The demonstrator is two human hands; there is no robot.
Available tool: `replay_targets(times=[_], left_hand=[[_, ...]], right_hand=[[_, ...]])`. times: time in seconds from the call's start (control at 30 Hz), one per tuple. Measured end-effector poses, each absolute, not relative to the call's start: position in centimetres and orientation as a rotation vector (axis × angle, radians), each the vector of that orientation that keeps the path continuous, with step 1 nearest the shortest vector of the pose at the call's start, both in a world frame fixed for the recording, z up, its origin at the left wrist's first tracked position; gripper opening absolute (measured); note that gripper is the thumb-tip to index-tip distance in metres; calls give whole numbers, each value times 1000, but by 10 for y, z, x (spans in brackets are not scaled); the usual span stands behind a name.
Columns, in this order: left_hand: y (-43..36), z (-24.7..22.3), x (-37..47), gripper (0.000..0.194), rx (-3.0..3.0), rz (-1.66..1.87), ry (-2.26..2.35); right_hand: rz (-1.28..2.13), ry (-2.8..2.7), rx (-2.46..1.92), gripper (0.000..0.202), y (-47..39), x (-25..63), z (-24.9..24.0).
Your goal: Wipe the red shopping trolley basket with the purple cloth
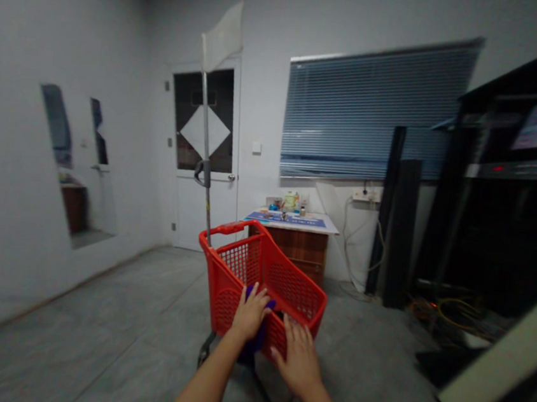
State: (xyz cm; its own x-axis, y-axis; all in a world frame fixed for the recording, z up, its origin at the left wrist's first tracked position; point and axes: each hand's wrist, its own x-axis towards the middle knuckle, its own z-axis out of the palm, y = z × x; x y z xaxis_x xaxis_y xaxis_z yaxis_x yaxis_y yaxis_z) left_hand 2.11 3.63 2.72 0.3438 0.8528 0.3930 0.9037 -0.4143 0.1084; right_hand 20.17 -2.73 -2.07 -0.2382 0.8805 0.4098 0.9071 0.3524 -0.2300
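Note:
A red plastic shopping cart with latticed sides stands on the floor in front of me. My left hand presses a purple cloth against the cart's near rim, fingers curled over the top. Part of the cloth hangs down outside the basket. Beside it, my right hand grips the same rim, with its fingers over the edge and the thumb on the outer side. A grey pole with a white flag rises by the cart's handle.
Behind the cart is a wooden desk with small items on top. A white door and a mirror are at left. Dark equipment racks, loose cables and a leaning pale panel occupy the right side.

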Motion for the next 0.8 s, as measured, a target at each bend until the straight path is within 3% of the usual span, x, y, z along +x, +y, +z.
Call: replay_targets(times=[0.27, 0.53, 0.8], left_hand=[[50, 35, 8, 35, -2540, -536, -1622], [37, 31, 27, 36, -2656, -565, -1448], [40, 36, 30, 37, -2613, -512, -1598]], right_hand=[[-30, -2250, -1465, 81, -15, 215, -27], [39, -2276, -1554, 94, -8, 214, -18], [109, -2284, -1603, 93, -1, 205, -14]])
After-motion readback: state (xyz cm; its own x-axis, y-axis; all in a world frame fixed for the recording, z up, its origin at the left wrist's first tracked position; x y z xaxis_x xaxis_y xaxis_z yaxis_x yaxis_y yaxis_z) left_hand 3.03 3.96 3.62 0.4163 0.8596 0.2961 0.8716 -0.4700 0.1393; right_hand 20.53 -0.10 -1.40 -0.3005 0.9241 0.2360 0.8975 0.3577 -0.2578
